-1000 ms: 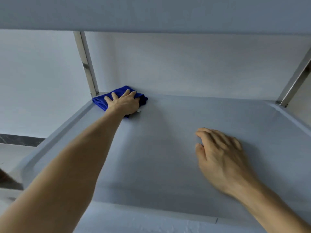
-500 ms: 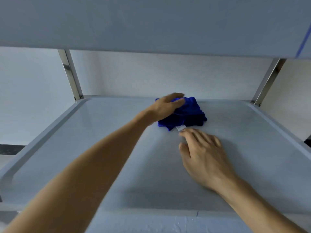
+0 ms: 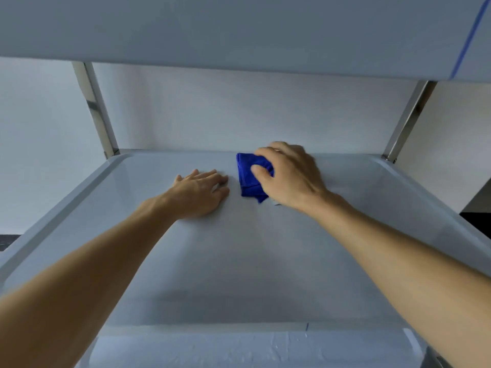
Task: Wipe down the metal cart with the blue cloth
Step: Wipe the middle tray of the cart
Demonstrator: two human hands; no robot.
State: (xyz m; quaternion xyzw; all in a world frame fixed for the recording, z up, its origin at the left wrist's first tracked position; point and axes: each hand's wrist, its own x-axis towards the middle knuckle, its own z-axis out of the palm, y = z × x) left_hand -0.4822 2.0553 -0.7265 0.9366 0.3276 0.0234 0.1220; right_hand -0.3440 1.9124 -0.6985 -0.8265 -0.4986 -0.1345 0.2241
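Blue cloth (image 3: 251, 176) under curled right hand (image 3: 288, 176) — left hand (image 3: 200, 192) flat

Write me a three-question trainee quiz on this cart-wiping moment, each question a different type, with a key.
1. True or false: the left hand grips the blue cloth.
2. Multiple choice: the blue cloth lies on the cart shelf at the
A. near edge
B. far side, near the middle
C. far left corner
3. Fill in: the left hand rests flat on the shelf, just to the ____ of the cloth.

Key
1. False. The right hand grips it, thumb curled over the top.
2. B
3. left
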